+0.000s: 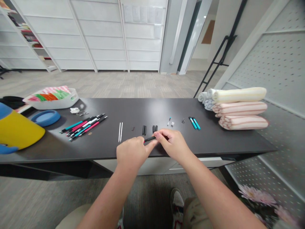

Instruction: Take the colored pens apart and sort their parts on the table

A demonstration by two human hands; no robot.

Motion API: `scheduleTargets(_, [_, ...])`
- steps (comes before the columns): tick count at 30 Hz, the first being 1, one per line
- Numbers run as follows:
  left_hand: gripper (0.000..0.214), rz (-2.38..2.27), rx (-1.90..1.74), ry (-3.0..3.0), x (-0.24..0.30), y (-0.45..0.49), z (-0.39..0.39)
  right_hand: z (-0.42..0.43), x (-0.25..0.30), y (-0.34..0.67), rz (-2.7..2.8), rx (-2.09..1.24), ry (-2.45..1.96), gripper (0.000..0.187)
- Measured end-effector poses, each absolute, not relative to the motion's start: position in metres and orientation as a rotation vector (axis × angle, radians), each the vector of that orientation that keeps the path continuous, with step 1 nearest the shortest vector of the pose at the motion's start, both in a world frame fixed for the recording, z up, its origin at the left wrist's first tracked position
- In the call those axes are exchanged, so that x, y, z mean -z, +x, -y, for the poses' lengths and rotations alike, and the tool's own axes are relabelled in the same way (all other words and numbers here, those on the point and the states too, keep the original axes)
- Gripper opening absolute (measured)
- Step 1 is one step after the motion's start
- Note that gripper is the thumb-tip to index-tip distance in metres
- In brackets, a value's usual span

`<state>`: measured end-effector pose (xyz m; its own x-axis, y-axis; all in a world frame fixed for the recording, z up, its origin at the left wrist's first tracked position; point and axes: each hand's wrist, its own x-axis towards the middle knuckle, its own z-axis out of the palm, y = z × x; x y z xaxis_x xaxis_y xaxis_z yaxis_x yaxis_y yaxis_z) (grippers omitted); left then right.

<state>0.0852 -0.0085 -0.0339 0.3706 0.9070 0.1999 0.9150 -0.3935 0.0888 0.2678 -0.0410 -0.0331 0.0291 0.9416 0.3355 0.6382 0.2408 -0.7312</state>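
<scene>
My left hand (pixel 132 153) and my right hand (pixel 173 144) meet near the table's front edge, both closed on a slim black pen part (pixel 150 139). Fingers cover both of its ends. Just beyond it lie two pairs of short black tubes, one pair (pixel 144 130) left of the other (pixel 153 128). Farther left are tiny springs (pixel 133 128) and two thin white refills (pixel 120 132). To the right sit small white and teal pieces (pixel 172 124), some tiny metal bits (pixel 183 121) and two teal pen barrels (pixel 194 123).
A pile of coloured pens (pixel 83 127) lies left on the dark table (pixel 133 108). Beyond it stand a blue lid (pixel 46 118), a yellow container (pixel 21 130) and a white basket (pixel 53 103). Rolled towels (pixel 240 108) are stacked on the right.
</scene>
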Motion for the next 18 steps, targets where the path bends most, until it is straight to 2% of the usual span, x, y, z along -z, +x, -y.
scheduleTargets(9, [0.039, 0.987, 0.571, -2.732, 0.044, 0.076, -0.003, 0.041, 0.032, 0.265, 1.706, -0.505, -1.508, 0.034])
scheduleTargets(12, [0.04, 1.071, 0.516, -2.709, 0.044, 0.08, 0.002, 0.041, 0.033, 0.266, 1.703, -0.475, -1.533, 0.031])
scheduleTargets(18, [0.052, 1.342, 0.47, -2.618, 0.045, 0.085, 0.013, 0.042, 0.037, 0.268, 1.693, -0.441, -1.544, 0.037])
